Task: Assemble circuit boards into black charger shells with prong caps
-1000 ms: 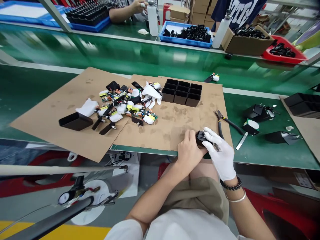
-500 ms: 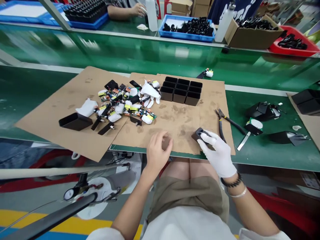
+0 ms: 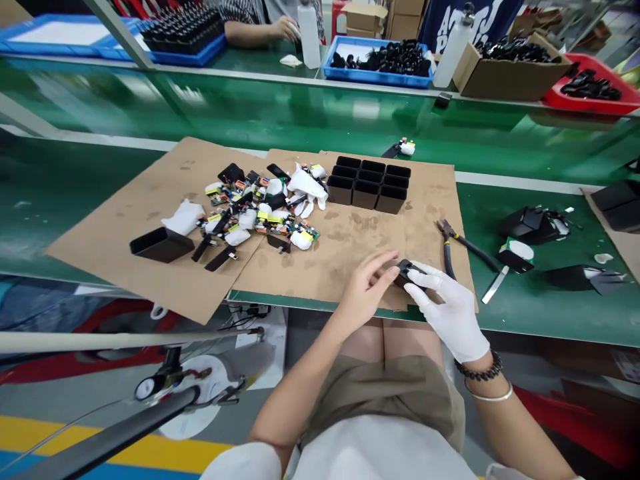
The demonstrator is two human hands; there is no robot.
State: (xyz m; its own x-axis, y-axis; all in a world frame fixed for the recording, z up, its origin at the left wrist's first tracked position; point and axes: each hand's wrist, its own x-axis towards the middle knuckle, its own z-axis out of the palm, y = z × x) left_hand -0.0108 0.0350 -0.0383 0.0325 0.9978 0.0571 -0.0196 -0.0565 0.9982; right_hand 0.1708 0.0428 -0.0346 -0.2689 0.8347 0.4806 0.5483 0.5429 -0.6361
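A small black plastic case (image 3: 403,272) is pinched in my right hand (image 3: 447,308), which wears a white glove. The case is tilted just above the cardboard near the table's front edge. My bare left hand (image 3: 364,292) reaches to the case's left end, thumb and fingers stretched out and apart; whether the fingertips touch it I cannot tell. Right of my gloved hand lies a pair of side cutters (image 3: 457,239) with dark handles. Beyond my hands stands a block of several open black boxes (image 3: 367,193) in rows.
A heap of circuit boards (image 3: 265,213) with black and white parts covers the left cardboard (image 3: 115,207), beside an open black case (image 3: 163,245). Several black cases (image 3: 533,223) lie at right. Across the green divider, a person's hand (image 3: 286,30) is near a white bottle (image 3: 309,37).
My left hand has moved right, from over the cardboard edge to the end of the black case. My right hand still holds the case. The view has shifted slightly.
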